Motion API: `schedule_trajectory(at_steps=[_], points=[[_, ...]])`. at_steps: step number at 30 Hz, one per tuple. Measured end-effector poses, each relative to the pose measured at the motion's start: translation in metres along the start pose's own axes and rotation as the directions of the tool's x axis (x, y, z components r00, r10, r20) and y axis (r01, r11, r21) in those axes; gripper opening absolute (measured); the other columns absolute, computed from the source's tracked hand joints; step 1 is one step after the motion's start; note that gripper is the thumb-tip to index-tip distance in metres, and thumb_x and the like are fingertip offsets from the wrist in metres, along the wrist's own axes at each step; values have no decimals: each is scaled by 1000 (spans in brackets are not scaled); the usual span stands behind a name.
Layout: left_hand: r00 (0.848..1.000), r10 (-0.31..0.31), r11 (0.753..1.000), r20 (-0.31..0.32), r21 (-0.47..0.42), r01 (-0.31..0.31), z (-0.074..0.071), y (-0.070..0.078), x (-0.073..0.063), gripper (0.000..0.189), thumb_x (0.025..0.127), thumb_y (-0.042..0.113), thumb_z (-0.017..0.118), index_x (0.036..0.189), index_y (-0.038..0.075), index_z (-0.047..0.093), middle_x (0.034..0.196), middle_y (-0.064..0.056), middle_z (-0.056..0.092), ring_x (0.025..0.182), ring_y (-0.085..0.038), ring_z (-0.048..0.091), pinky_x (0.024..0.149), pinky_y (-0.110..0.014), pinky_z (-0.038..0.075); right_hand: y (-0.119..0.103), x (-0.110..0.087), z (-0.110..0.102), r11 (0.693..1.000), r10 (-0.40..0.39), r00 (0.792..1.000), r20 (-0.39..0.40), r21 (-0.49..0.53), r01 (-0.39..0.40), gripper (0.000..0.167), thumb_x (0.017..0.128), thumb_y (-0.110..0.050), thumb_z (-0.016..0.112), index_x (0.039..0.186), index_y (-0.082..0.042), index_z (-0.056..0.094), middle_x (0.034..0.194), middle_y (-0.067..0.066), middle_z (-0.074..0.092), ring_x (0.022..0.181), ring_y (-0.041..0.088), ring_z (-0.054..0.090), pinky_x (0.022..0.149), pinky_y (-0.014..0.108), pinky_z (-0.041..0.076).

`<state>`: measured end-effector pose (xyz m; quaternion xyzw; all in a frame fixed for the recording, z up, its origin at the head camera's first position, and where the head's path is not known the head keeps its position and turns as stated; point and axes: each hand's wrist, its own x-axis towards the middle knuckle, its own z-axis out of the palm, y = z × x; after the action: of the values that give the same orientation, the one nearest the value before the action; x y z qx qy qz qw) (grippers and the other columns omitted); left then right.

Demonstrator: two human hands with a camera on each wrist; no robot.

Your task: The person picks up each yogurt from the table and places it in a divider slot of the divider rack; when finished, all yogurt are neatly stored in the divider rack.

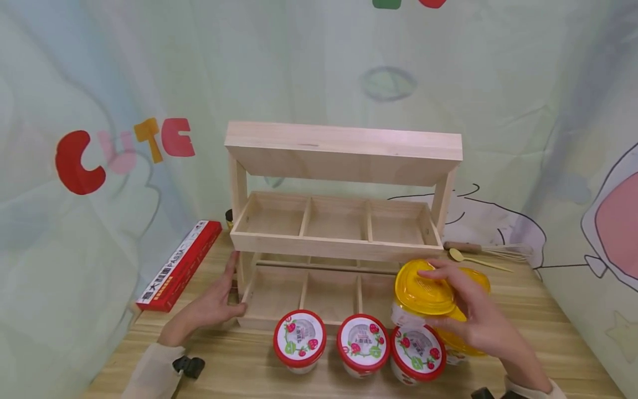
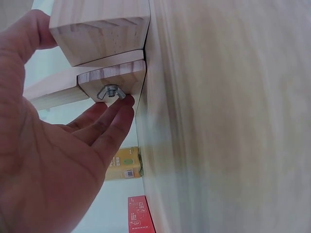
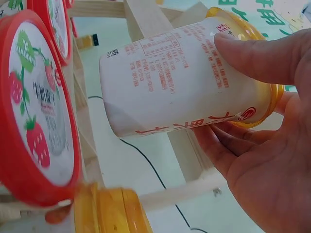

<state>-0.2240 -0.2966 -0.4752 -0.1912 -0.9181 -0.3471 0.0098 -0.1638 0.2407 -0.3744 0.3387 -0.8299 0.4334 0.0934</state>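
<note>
My right hand point(image 1: 478, 318) grips a white paper cup with a yellow lid point(image 1: 423, 285), raised at the front right of a two-tier wooden rack point(image 1: 344, 138). In the right wrist view the printed side of this cup point(image 3: 160, 77) shows between thumb and fingers. My left hand point(image 1: 211, 302) holds the rack's lower left end, thumb at the front corner and fingertips by a wing nut point(image 2: 112, 91). Three red-lidded cups point(image 1: 299, 339) with strawberry prints line the rack's front. More yellow-lidded cups point(image 1: 477, 280) stand behind and below my right hand, partly hidden.
A red pasta box point(image 1: 179, 266) lies left of the rack, with a small dark-capped jar point(image 1: 229, 217) behind the rack's left post. To the right lie a whisk point(image 1: 490, 250) and a yellow spoon point(image 1: 478, 260). Printed curtains surround the wooden table point(image 1: 538, 327).
</note>
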Motion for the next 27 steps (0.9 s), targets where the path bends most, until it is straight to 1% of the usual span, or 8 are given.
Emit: schedule_trajectory(at_steps=[6, 10, 12, 17, 19, 22, 24, 27], points=[[1000, -9, 1000, 6, -12, 9, -1, -2, 0, 140, 85, 19, 85, 169, 28, -26, 172, -33, 18, 138, -54, 56, 109, -66, 56, -1, 12, 11, 999, -38, 999, 31, -5, 38, 75, 80, 8, 85, 145, -18, 58, 165, 15, 45, 139, -4, 52, 111, 9, 48], [1000, -13, 999, 21, -34, 13, -2, -5, -1, 139, 85, 21, 85, 169, 31, -25, 171, -33, 22, 134, -53, 60, 107, -64, 58, -3, 19, 19, 999, -47, 998, 43, -23, 48, 76, 80, 6, 86, 146, -21, 58, 166, 12, 44, 142, -2, 50, 112, 11, 47], [1000, -3, 999, 23, -36, 3, -3, -6, -1, 136, 87, 21, 84, 169, 31, -24, 171, -33, 21, 135, -53, 61, 107, -64, 58, -5, 24, 22, 998, -48, 998, 43, -37, 50, 77, 80, 4, 87, 146, -23, 58, 167, 11, 44, 144, -1, 48, 114, 10, 45], [999, 45, 998, 24, -41, -44, -4, -9, -1, 131, 92, 23, 82, 170, 29, -23, 174, -33, 15, 139, -58, 57, 108, -65, 56, -9, 33, 31, 998, -61, 996, 60, -3, 61, 76, 81, 4, 86, 146, -23, 57, 168, 10, 43, 149, 1, 45, 116, 11, 43], [998, 64, 997, 22, -49, -63, -4, -10, -1, 130, 93, 23, 81, 170, 28, -23, 175, -33, 13, 141, -60, 54, 108, -67, 55, -10, 37, 34, 997, -72, 995, 71, 14, 71, 75, 83, 4, 85, 147, -22, 56, 168, 11, 42, 149, 5, 46, 116, 12, 44], [996, 87, 995, 17, -47, -86, -4, -11, -2, 129, 93, 22, 81, 170, 26, -22, 175, -34, 11, 142, -62, 51, 108, -67, 55, -13, 43, 39, 997, -77, 994, 76, 4, 77, 73, 84, 2, 85, 147, -22, 55, 168, 10, 43, 147, 15, 52, 115, 14, 48], [996, 90, 995, 12, -39, -89, -3, -11, -2, 128, 94, 21, 80, 171, 26, -22, 174, -35, 12, 142, -62, 51, 108, -67, 54, -15, 47, 43, 997, -71, 994, 77, -14, 73, 73, 85, 1, 85, 147, -24, 55, 168, 9, 43, 145, 22, 55, 116, 16, 48], [997, 82, 996, 10, -33, -82, -4, -11, -4, 127, 94, 21, 80, 171, 27, -21, 174, -35, 14, 141, -60, 53, 108, -66, 55, -18, 53, 49, 996, -78, 993, 87, -39, 82, 70, 87, -4, 86, 146, -26, 56, 167, 6, 45, 143, 27, 56, 117, 22, 50]])
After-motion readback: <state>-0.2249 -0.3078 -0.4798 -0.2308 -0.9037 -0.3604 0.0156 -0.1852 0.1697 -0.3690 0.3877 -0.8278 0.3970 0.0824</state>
